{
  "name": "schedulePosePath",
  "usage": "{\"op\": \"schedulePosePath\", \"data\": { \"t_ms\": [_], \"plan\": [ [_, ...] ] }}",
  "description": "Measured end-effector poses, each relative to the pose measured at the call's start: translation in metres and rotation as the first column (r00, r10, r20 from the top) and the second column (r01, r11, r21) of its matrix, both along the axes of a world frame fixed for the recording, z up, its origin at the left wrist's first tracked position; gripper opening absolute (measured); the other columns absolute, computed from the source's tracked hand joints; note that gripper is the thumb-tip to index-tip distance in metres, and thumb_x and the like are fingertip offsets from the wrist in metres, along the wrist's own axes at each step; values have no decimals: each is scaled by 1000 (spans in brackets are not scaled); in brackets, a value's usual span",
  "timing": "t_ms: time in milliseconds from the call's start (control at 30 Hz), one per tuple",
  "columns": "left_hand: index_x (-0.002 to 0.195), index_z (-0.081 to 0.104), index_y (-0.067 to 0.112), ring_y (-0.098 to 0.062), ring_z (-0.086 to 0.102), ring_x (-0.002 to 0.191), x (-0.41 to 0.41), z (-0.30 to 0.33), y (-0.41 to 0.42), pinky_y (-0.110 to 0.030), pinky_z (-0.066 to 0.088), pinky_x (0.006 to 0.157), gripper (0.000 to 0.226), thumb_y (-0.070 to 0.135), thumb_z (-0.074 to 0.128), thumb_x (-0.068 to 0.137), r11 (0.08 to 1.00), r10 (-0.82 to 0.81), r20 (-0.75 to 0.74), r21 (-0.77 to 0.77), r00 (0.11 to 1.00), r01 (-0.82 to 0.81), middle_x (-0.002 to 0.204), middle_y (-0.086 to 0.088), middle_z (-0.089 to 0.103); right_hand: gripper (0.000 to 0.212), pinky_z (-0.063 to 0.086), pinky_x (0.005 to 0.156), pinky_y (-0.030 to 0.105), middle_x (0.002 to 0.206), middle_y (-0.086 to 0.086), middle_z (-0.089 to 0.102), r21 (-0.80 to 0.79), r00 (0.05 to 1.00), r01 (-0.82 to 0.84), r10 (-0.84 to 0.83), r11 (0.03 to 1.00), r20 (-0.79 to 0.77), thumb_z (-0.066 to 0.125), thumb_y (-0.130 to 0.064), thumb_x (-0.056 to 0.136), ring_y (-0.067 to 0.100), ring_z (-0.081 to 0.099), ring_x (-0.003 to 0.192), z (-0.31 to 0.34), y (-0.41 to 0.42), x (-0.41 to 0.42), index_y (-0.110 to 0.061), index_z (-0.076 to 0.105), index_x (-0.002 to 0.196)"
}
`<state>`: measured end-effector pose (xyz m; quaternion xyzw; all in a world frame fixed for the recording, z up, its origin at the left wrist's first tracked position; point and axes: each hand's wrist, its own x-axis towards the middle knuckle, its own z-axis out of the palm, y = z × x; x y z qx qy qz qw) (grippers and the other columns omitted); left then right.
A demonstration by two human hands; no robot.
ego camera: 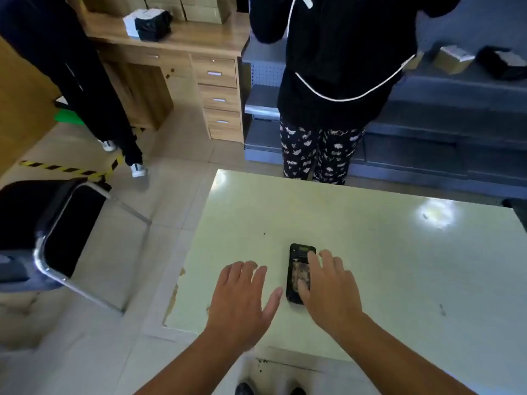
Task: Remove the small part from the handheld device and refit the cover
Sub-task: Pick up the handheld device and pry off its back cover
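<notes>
A black handheld device (296, 266) lies flat on the pale green table (370, 252), its long side pointing away from me. My right hand (330, 289) hovers over the device's right half, fingers spread, with the thumb and a fingertip over its body; actual contact is unclear. My left hand (242, 297) is open just left of the device, fingers apart, thumb close to the device's near corner. No small part or separate cover can be made out.
A person in a dark jacket and patterned trousers (322, 149) stands at the table's far edge, facing grey shelves (456, 109). A black folding chair (54, 229) stands left of the table. Another person's legs (114, 132) and a wooden desk (199, 67) are farther back.
</notes>
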<state>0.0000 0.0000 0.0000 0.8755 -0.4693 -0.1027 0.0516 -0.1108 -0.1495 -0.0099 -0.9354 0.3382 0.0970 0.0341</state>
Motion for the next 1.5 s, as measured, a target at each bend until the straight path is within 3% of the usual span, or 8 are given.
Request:
{"op": "schedulePosePath", "data": {
  "t_ms": [300, 800, 1033, 1100, 1200, 1300, 1400, 1500],
  "plan": [
    [130, 64, 16, -27, 58, 120, 19, -59, -1, -43, 42, 109, 61, 59, 30, 102, 1000, 17, -52, 13, 999, -16, 129, -5, 67, 90, 59, 89, 38, 164, 13, 13, 94, 983, 160, -150, 983, -109, 53, -58, 96, 32, 36, 138, -86, -22, 52, -21, 4, 163],
    [123, 68, 15, -27, 61, 114, 29, -74, 9, -43, 47, 105, 55, 55, 38, 101, 999, 42, -77, 7, 996, -42, 121, -5, 71, 82, 47, 64, 34, 143, 8, 28, 222, 938, 335, -303, 916, -165, 72, -42, 84, 30, 45, 111, -96, -34, 73, -23, 24, 148],
    [134, 62, 26, -14, 51, 123, 27, -76, 11, -31, 37, 110, 72, 64, 11, 101, 991, 132, -279, 10, 951, -135, 130, 8, 63, 82, 46, 65, 33, 140, 6, 32, 214, 967, 244, -221, 946, -127, 71, -44, 78, 28, 48, 106, -21, -26, 59, -22, 28, 143],
    [125, 65, 27, -13, 54, 117, 22, -75, 8, -32, 40, 105, 72, 64, 10, 98, 972, 205, -455, -8, 866, -235, 124, 7, 66, 81, 46, 65, 33, 137, 3, 33, 208, 979, 198, -184, 958, -84, 70, -47, 76, 27, 48, 103, 16, -18, 47, -25, 28, 141],
    [112, 69, 26, -15, 59, 110, 5, -71, 0, -38, 46, 101, 69, 69, 17, 95, 914, 302, -714, 28, 632, -405, 114, 5, 68, 80, 49, 67, 32, 135, -1, 31, 219, 989, 148, -142, 964, -41, 67, -52, 75, 25, 47, 104, 68, -2, 28, -29, 26, 140],
    [107, 70, 36, 3, 59, 105, -20, -53, -22, -31, 41, 98, 59, 68, 22, 97, 887, 266, -863, 44, 430, -460, 115, 14, 68, 79, 51, 73, 33, 132, -3, 31, 219, 990, 136, -138, 966, -8, 64, -59, 75, 23, 47, 105, 111, 10, 10, -32, 26, 138],
    [112, 70, 33, -1, 71, 89, -42, -21, -49, -35, 53, 95, 44, 48, 29, 109, 834, 161, -987, 125, 19, -537, 98, 16, 78, 73, 47, 71, 32, 130, -3, 32, 188, 989, 139, -147, 972, 30, 64, -57, 78, 23, 46, 104, 135, 16, -4, -32, 28, 136],
    [122, 76, 35, -11, 69, 119, -62, 14, -56, -41, 52, 100, 55, 60, 30, 105, 862, -29, -941, 148, -338, -485, 124, 8, 77, 66, 45, 69, 31, 129, -3, 33, 152, 985, 149, -161, 977, 67, 61, -53, 80, 23, 45, 101, 144, 21, -13, -31, 30, 134]
  ]
}}
